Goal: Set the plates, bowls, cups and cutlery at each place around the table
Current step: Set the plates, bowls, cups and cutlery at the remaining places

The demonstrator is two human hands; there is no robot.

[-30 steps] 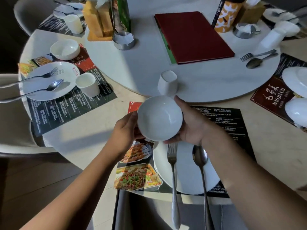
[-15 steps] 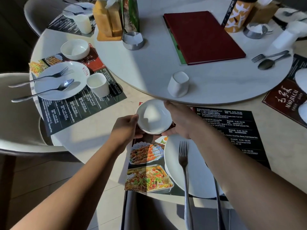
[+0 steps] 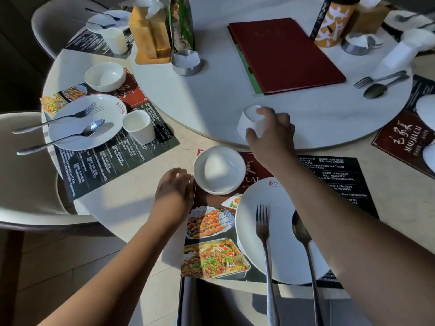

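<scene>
Right hand (image 3: 270,131) grasps the cup (image 3: 250,120) beyond the bowl (image 3: 220,170); left hand (image 3: 174,187), relaxed and holding nothing, hovers just beside the bowl.

1. A dark red menu folder (image 3: 286,54) lies flat on the white lazy Susan (image 3: 219,95), with a green edge showing along its left side.
2. A metal ashtray (image 3: 186,67) stands just in front of an orange-brown tissue box (image 3: 149,36) and a green packet (image 3: 182,22).
3. A second metal ashtray (image 3: 356,47) sits beside an orange-and-white patterned canister (image 3: 334,22).
4. Printed placemats lie around the edge: a near one with food photos (image 3: 211,262), a black one at left (image 3: 101,165), and a red one at right (image 3: 400,140).
5. A pale chair (image 3: 26,172) stands at left, and another (image 3: 54,24) at upper left.
</scene>
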